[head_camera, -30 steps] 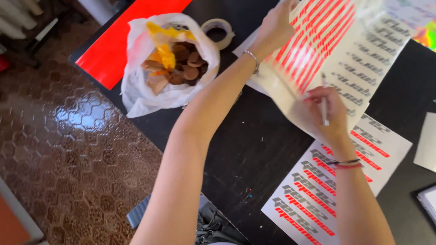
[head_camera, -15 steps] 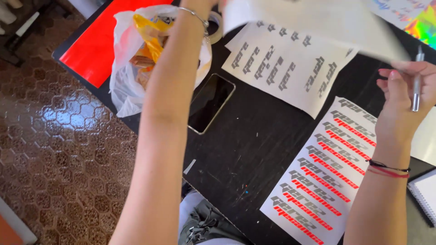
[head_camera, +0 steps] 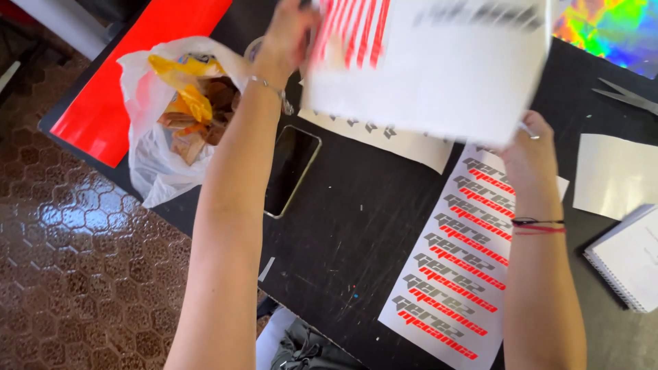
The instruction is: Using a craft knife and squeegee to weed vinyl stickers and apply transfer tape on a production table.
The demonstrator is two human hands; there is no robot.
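Note:
A large white sheet (head_camera: 439, 75) with red stripes and blurred grey marks is lifted above the black table (head_camera: 356, 226). My left hand (head_camera: 288, 38) grips its left edge. My right hand (head_camera: 528, 147) is under its lower right corner, touching it, with a thin silver tool sticking out of the fist. Below lie a sticker sheet with rows of grey and red lettering (head_camera: 459, 267) and another printed sheet (head_camera: 391, 140), partly hidden by the lifted one. A dark phone (head_camera: 291, 170) lies flat beside my left forearm.
A white plastic bag (head_camera: 154, 137) with yellow and brown contents sits at the table's left, next to a red sheet (head_camera: 130, 75). Scissors (head_camera: 627, 96), a holographic sheet (head_camera: 606, 31), a blank white sheet (head_camera: 613, 175) and a spiral notebook (head_camera: 627, 260) lie at the right. Brown tiled floor is at left.
The sheet has been lifted and turned over above the table, uncovering the phone. My right hand has come back under its corner, and my left hand stays on its edge.

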